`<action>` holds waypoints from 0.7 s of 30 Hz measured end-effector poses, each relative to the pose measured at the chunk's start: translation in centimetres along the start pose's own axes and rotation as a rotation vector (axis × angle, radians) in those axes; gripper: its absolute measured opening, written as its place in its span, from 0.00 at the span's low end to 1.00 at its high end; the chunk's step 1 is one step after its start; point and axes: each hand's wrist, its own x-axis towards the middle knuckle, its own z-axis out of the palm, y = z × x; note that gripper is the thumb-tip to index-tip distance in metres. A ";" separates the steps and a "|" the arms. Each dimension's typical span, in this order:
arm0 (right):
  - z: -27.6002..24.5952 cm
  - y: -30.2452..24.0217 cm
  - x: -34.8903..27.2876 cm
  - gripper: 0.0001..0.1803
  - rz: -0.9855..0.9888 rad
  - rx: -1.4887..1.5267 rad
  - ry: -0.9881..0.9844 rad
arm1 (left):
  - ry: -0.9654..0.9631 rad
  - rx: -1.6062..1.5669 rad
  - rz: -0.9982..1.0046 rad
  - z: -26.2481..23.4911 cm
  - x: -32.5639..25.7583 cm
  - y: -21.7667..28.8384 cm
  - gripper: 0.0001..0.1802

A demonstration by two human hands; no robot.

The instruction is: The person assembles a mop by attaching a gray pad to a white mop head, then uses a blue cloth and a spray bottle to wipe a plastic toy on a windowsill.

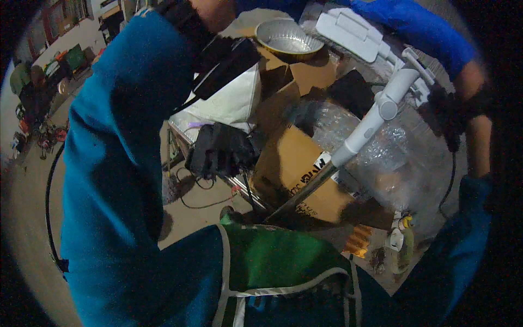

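Observation:
My left arm, in a teal sleeve, is raised along the left side. At its end, my left hand is mostly lost in dark wrappings at the top edge, beside a black device; its fingers are hidden. Up the right side goes my bare right forearm, and my right hand is in deep shadow under dark straps, near the white jointed stand. Whether it touches the stand I cannot tell. This stand leans on a metal pole and carries a flat white holder at its upper end.
Another person's blue sleeve reaches in at the top right. A round foil pan sits by open cardboard boxes and clear plastic wrap. A black pouch lies near a white fabric-like item. A cable hangs at the right.

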 end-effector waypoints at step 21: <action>-0.8 3.0 0.8 0.19 0.112 -0.182 -0.033 | -0.078 -0.016 -0.004 -0.4 0.0 0.8 0.18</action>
